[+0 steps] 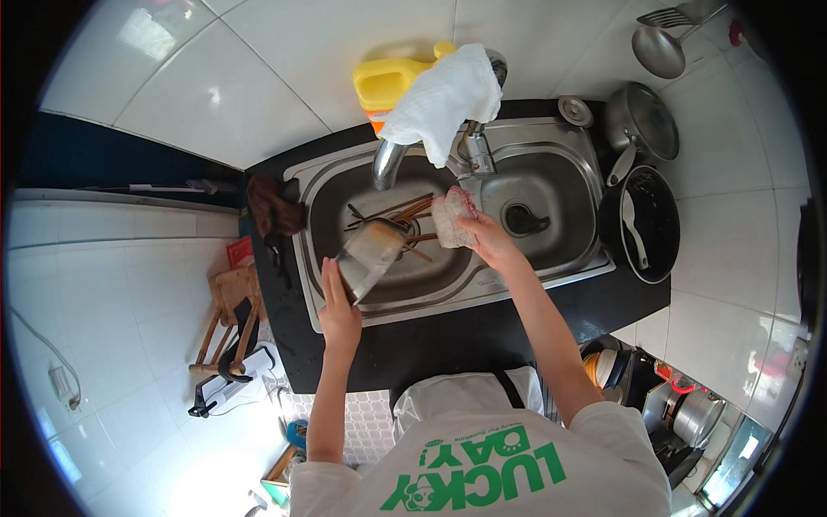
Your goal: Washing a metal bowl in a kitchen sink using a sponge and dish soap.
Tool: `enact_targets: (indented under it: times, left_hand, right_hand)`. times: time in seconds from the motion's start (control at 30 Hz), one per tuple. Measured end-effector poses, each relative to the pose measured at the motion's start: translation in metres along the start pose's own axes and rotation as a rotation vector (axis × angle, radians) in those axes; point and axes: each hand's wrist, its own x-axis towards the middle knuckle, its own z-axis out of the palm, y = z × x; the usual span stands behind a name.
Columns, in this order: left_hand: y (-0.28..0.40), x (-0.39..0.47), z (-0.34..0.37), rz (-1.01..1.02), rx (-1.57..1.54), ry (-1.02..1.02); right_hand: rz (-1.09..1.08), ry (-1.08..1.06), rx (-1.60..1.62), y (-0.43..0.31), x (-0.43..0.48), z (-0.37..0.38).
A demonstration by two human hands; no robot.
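My left hand (pixel 338 310) grips the near edge of a clear rectangular container (pixel 373 255), tilted over the left basin (pixel 433 278) of a stainless steel sink. In my right hand (pixel 488 238) is a pale, pink-edged dishcloth (pixel 454 216), apart from the container and above the basin's right side. Several brown chopsticks (pixel 413 210) lie loosely on the basin floor, partly hidden behind the container. A chrome faucet spout (pixel 387 165) reaches over this basin, with a white cloth (pixel 446 97) draped on the faucet.
Dark matter sits at the drain of the right basin (pixel 562 187). A black pot (pixel 665 226) holding a white rice paddle (pixel 634 229) and a lidded saucepan (pixel 646 123) stand right of the sink. Brown cloth (pixel 278 207) lies at the left; a yellow jug (pixel 381 84) stands behind.
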Motion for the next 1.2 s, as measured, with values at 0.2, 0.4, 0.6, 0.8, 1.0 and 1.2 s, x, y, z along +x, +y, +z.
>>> enact_targets:
  times: [0.2, 0.4, 0.6, 0.8, 1.0, 1.2]
  left_hand:
    - [-0.018, -0.010, 0.022, 0.145, 0.204, -0.035]
    - [-0.011, -0.002, 0.024, 0.083, 0.187, -0.072]
    - [-0.036, -0.016, 0.046, 0.066, 0.044, -0.118]
    - [-0.005, 0.000, 0.024, -0.106, -0.224, 0.014]
    - [0.001, -0.007, 0.027, -0.162, -0.343, 0.072]
    - [-0.012, -0.013, 0.069, -0.408, -0.671, 0.320]
  right_hand:
    - [-0.166, 0.036, -0.410, 0.035, 0.017, 0.016]
    - [-0.816, -0.044, -0.915, 0.063, -0.009, 0.070]
    - [-1.037, -0.170, -1.445, 0.067, -0.040, 0.127]
    - [-0.844, 0.067, -0.969, 0.055, 0.014, 0.082]
    - [-0.298, 0.087, -0.268, 0.056, 0.028, 0.052]
    - [-0.203, 0.071, -0.209, 0.086, 0.033, 0.043]
